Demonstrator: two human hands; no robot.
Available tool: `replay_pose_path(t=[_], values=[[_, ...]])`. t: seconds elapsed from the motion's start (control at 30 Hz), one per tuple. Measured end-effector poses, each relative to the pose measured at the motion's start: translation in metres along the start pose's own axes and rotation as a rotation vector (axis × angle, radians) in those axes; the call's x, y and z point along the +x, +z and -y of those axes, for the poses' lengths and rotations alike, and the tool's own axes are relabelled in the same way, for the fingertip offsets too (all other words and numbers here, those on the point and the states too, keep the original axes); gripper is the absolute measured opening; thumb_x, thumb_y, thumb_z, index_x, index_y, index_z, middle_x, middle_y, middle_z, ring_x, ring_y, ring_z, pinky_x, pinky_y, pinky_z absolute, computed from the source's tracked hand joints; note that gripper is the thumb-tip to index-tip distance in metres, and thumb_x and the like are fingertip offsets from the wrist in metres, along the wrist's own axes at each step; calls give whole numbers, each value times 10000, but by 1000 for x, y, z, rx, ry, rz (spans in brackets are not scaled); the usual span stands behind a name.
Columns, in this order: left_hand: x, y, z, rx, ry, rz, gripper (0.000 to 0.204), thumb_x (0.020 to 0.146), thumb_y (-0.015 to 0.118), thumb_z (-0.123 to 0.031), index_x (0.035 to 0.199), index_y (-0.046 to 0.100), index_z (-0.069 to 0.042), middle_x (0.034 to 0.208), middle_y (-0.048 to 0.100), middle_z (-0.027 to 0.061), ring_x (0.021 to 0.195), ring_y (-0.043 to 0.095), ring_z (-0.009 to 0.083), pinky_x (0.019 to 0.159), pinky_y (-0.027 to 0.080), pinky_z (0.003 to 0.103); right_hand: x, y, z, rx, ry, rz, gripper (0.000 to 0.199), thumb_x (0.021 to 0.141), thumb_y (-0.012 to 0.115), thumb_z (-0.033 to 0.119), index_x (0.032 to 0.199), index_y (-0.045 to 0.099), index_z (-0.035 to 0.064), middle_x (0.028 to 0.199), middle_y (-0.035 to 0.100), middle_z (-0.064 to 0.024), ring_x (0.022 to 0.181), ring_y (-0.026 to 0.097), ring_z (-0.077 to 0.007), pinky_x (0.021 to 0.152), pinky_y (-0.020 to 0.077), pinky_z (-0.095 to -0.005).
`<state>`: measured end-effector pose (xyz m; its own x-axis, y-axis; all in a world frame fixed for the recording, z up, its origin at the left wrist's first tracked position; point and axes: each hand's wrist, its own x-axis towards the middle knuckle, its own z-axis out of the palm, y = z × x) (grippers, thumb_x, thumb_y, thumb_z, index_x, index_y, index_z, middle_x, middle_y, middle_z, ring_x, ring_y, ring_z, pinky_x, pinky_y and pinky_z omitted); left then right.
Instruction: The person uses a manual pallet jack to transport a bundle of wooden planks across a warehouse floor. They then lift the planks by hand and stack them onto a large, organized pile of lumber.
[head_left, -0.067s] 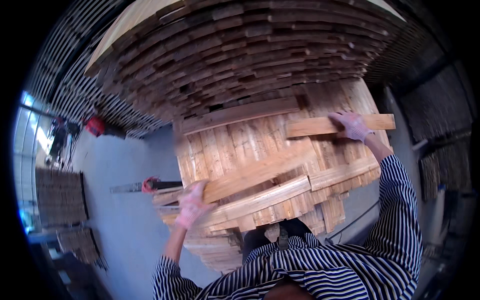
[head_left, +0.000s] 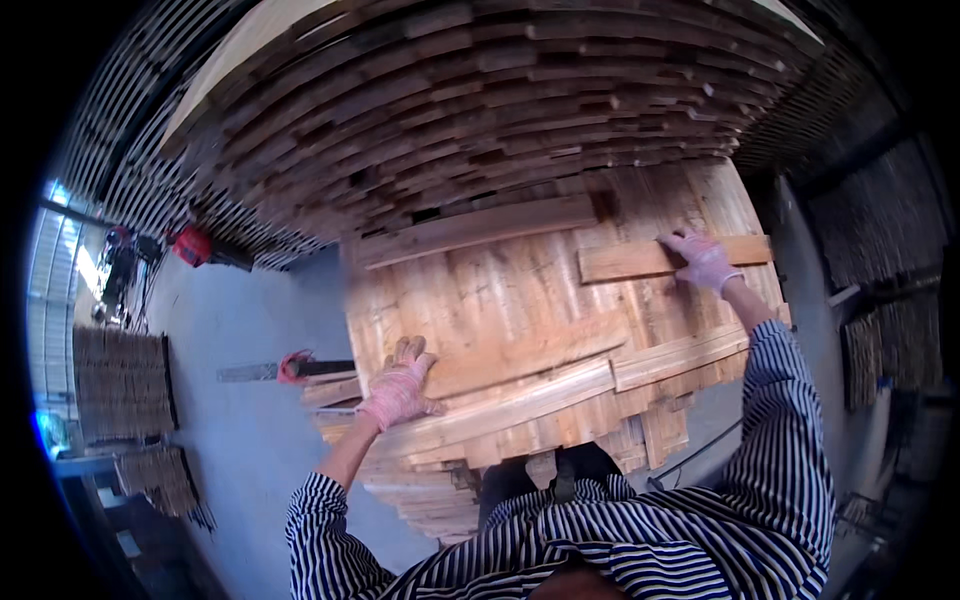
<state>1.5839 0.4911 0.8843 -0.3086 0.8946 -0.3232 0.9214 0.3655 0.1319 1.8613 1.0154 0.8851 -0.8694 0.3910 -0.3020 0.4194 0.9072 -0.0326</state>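
Observation:
My left hand point(head_left: 398, 388), in a pinkish knit glove, lies with fingers spread at the left end of a wide pale wooden board point(head_left: 520, 357). That board is slightly blurred and lies along the near side of the plank stack, against the boards at its front edge. At the right, my right hand point(head_left: 705, 262), gloved alike, has its fingers over a shorter wooden board point(head_left: 628, 262) and holds it. This board sits low over the planks, roughly crosswise to them; its underside is hidden.
A tall stack of boards point(head_left: 480, 110) rises at the far side. Another loose board point(head_left: 480, 230) lies before it. Narrow boards point(head_left: 690, 355) line the near edge. A red object point(head_left: 190, 245) stands left, beyond grey floor point(head_left: 240, 320). Bundled wood point(head_left: 122, 380) stands farther left.
The left board has come down flat onto the planks, and my left hand's fingers have spread from their grip. My right hand and its board have shifted slightly left and down.

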Motion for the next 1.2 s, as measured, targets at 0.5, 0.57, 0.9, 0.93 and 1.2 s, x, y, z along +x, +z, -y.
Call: replay_pose_path(t=[0.5,0.57,0.9,0.93,1.2], values=[[218,-27,41,-71,-427,-100,837,825,735,-569,1485,486,-118,1401,601,224,1211,625,411,979,526,487,35,-29,-53,-29,-71,-3,764,749,798,116,1456,542,249,1240,590,-157,1162,593,-369,985,521,-457],[201,-33,59,-66,-423,-88,847,820,739,-562,1490,479,-114,1403,599,224,1225,614,418,989,519,493,54,-36,-69,-38,-41,-20,814,731,803,101,1477,527,273,1320,571,-163,1224,583,-359,1016,518,-455],[221,-14,25,-174,-357,-145,828,841,726,-438,1545,426,-123,1478,527,256,1313,552,404,1063,477,484,122,5,-76,4,44,54,798,875,570,19,1570,402,373,1662,313,-131,1466,418,-368,1150,438,-472],[202,-3,50,-89,-343,-221,847,834,739,-468,1543,427,-123,1416,581,248,1287,573,409,1064,483,477,134,5,-66,-30,-2,-29,769,885,599,62,1567,407,361,1643,339,-121,1425,466,-379,1113,473,-495],[131,-21,-76,-336,-175,26,913,680,888,-441,1449,528,-104,1386,599,195,1309,551,354,1106,445,425,73,9,-36,57,100,-180,663,919,650,164,1545,456,271,1605,396,-192,1376,514,-374,1110,472,-449]])
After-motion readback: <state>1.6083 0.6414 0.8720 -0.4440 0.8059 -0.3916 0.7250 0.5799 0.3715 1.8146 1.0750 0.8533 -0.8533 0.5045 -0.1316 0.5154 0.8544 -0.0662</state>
